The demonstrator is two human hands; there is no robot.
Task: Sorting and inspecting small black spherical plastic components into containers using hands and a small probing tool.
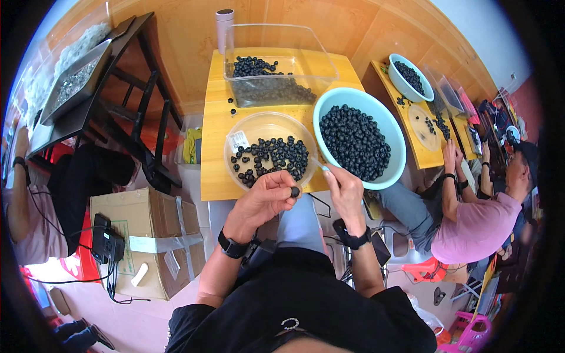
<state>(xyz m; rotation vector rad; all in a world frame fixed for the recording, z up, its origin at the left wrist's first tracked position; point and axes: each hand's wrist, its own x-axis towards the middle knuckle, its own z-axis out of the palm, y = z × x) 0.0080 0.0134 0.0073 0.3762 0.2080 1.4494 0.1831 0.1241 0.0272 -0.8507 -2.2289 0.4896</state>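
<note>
My left hand (pixel 268 199) pinches a small black round bead-like piece (pixel 295 192) between thumb and fingertips, just in front of a shallow clear round tray (pixel 235 170). In that tray lie many similar black pieces (pixel 276 154), some showing a hole. My right hand (pixel 343 197) is closed around a slim, pale stick-like tool (pixel 321 166), whose thin end points up and left over the tray's right rim; its exact kind is too small to make out. Beside the right hand stands a light blue bowl (pixel 402 167) heaped with the same black pieces.
A clear rectangular bin (pixel 276 35) holding black pieces stands at the back of the yellow table (pixel 215 176), near a pink flask (pixel 225 29). On the floor at left sits a cardboard box (pixel 147 235). A person in pink (pixel 471 229) works at another table on the right.
</note>
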